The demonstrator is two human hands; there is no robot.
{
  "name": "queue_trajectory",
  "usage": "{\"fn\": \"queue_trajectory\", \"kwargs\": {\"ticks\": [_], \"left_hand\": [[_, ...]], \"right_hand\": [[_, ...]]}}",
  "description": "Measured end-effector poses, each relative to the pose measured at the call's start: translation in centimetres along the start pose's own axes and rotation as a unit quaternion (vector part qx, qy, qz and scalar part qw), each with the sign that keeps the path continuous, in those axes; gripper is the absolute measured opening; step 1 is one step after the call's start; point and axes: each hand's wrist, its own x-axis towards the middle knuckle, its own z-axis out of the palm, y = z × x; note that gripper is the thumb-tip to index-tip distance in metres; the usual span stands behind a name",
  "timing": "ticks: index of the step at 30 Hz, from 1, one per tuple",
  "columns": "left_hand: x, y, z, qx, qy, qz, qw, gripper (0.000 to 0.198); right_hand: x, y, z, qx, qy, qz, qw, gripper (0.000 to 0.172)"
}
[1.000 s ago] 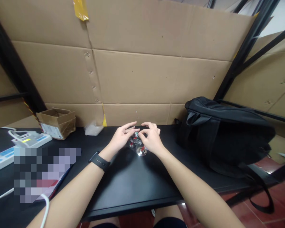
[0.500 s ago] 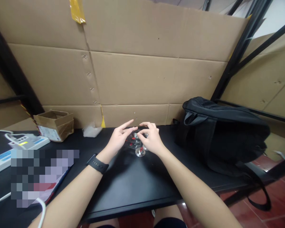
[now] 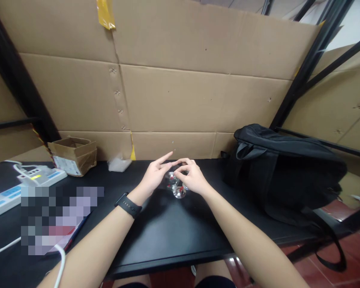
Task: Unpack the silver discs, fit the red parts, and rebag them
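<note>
My left hand, with a black watch band on its wrist, reaches over the middle of the table. Its index finger is stretched out and its thumb points toward my right hand; the other fingers are largely hidden. Facing it, my right hand has its thumb and fingers curled together in a pinch, the fingertips of both hands almost meeting. Under them lies a cluster of small shiny, see-through pieces with red spots. One round silvery disc with a red middle rests on the table just in front. What the right fingers pinch is too small to name.
A black backpack stands at the right. On the left are a white power strip with cables, an open cardboard box, a small white packet and a blurred-out item. Cardboard panels close off the back of the black table.
The view has shifted slightly, moving everything a little to the right. My hands have drawn closer together over the shiny pieces, their fingertips now almost meeting.
</note>
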Motion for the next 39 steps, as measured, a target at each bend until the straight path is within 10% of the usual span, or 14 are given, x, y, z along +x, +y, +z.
{"fn": "queue_trajectory", "kwargs": {"ticks": [11, 16, 22, 32, 39], "left_hand": [[0.2, 0.1, -0.4, 0.011, 0.0, 0.027, 1.0, 0.068], [0.2, 0.7, -0.5, 0.009, 0.002, 0.031, 0.999, 0.073], [0.3, 1.2, -0.9, 0.008, 0.01, 0.048, 0.999, 0.068], [1.6, -2.9, -3.5, 0.088, -0.099, 0.015, 0.991, 0.052], [1.9, -3.2, -4.0, 0.193, -0.062, 0.066, 0.977, 0.035]], "right_hand": [[-0.2, -0.6, -1.3, -0.013, 0.015, -0.11, 0.994, 0.017], [-0.2, 0.3, -1.4, 0.083, -0.021, -0.08, 0.993, 0.052], [0.2, 1.3, -0.2, 0.11, -0.059, -0.033, 0.992, 0.012], [1.2, 3.2, -0.1, 0.261, -0.04, 0.027, 0.964, 0.021], [1.6, 4.8, -0.1, 0.281, -0.04, 0.021, 0.959, 0.021]]}}
